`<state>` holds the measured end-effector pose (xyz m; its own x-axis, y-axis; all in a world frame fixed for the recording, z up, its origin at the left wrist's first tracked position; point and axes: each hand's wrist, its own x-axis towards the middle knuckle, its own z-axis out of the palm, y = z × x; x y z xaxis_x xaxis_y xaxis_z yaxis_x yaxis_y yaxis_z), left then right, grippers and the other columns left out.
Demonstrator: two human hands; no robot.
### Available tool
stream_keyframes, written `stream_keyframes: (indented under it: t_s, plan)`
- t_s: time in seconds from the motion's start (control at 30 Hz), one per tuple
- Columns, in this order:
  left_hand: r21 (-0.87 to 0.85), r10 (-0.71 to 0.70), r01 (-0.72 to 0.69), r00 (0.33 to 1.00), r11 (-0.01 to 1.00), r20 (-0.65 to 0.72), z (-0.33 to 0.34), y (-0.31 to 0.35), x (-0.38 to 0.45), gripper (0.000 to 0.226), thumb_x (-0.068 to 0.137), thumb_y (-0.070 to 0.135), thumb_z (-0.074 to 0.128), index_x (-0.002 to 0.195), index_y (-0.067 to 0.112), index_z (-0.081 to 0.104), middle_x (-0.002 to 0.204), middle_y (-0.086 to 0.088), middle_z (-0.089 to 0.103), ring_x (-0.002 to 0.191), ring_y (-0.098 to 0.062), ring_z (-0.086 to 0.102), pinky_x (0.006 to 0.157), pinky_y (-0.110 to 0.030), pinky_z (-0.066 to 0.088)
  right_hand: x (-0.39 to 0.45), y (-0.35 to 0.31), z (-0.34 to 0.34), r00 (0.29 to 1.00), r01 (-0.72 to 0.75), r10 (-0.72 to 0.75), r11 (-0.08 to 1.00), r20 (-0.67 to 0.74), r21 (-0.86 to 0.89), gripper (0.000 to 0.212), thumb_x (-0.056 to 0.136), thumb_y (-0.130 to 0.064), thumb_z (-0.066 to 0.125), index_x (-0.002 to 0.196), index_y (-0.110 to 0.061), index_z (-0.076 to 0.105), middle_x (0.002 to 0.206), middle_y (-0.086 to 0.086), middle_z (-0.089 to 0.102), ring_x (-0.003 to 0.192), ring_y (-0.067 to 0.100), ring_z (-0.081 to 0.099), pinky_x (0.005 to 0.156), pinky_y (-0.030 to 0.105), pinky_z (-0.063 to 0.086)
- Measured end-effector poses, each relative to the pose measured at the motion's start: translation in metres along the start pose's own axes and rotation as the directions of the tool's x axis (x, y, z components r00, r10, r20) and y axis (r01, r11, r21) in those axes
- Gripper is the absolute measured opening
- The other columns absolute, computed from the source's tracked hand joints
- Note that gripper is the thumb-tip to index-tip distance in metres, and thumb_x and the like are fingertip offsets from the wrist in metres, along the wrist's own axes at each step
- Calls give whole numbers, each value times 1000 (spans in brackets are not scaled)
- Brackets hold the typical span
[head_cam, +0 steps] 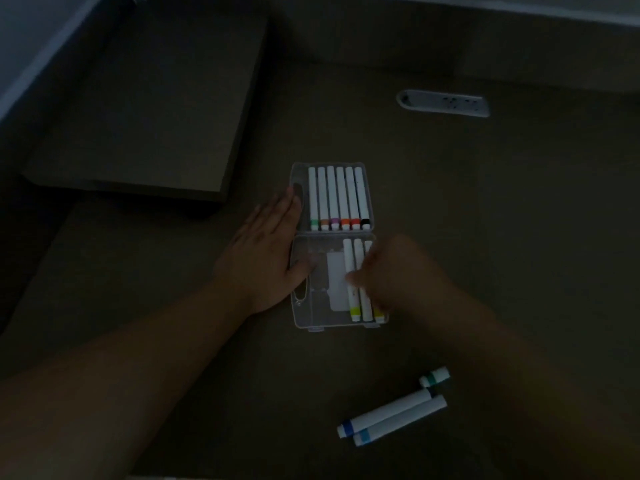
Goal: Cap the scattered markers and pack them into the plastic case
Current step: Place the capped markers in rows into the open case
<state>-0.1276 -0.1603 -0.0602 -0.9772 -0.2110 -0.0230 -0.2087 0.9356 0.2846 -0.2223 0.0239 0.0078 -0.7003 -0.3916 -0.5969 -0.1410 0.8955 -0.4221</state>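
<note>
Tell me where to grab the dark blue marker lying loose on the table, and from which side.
Pinch the dark blue marker mid-barrel from above. It lies flat, close beside the light blue marker, so fingers fit best at its free upper-left flank and the seam between them.

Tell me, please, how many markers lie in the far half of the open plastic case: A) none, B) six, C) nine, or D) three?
B: six capped markers lie side by side in the far half of the plastic case, their coloured bands running from green to black, while the right hand works at the few in the near half.
</note>
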Motion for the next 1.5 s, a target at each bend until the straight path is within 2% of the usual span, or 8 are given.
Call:
stream_keyframes:
  t_s: [0.2,0.4,0.6,0.9,1.2,1.3,1.4,1.5]
  plan:
    - [6,2,-2,1000,1000,5,1,0,-1,88,92,68,31,156,21,-7,163,5,-14,149,-10,-8,118,-32,-3,-49,75,-65,985,-90,108,987,-133,132,10,91,-24,66,87,-16,66,76,5,66,67,15,64,59,29,49]
    - [14,-22,21,1000,1000,16,0,1,-1,87,92,66,34,156,22,-6,164,4,-11,150,-11,-6,119,-36,2,-81,128,-52,999,-33,33,997,-4,-73,17,91,-21,65,90,-36,56,98,-10,58,85,2,56,68,18,44]
    - [13,-26,26,999,1000,22,-1,3,-2,85,94,63,36,156,22,-6,163,6,-13,149,-10,-5,117,-33,0,-89,131,-29,983,161,-123,929,133,-332,29,93,-26,60,114,-43,49,117,-18,35,115,3,43,100,24,43]
    - [24,-33,33,999,999,18,3,1,-2,86,92,65,34,156,24,-8,163,7,-12,149,-9,-7,119,-36,3,-64,124,-19,989,140,-148,927,4,-348,25,93,-33,59,116,-39,55,122,-11,48,102,3,47,90,23,45]
    - [9,-28,28,1000,1000,9,-2,5,-2,87,92,63,36,156,23,-7,163,5,-12,149,-10,-6,118,-34,0,-39,92,-20,958,235,-283,850,-34,-472,27,94,-28,57,119,-38,57,130,-6,46,119,11,45,99,29,41]
    - [4,-20,20,1000,1000,12,0,2,-2,88,91,66,33,156,24,-9,163,6,-14,149,-10,-8,120,-36,2,-43,89,-20,973,176,-219,907,-70,-383,30,94,-23,57,121,-37,56,132,-4,46,121,11,46,102,31,43]
    - [13,-10,10,1000,1000,6,0,-1,-1,88,91,69,31,155,25,-10,163,7,-14,150,-10,-7,121,-38,5,-53,86,-18,971,10,-16,1000,-239,-27,21,93,-27,61,108,-36,50,103,-7,54,90,5,53,80,29,50]
    - [7,-7,7,1000,1000,-2,0,-2,-2,88,92,69,31,155,25,-11,163,6,-14,150,-10,-8,121,-37,3,-47,83,-8,956,-190,214,973,-203,133,19,91,-42,61,89,-24,56,85,-3,61,75,9,60,67,30,51]
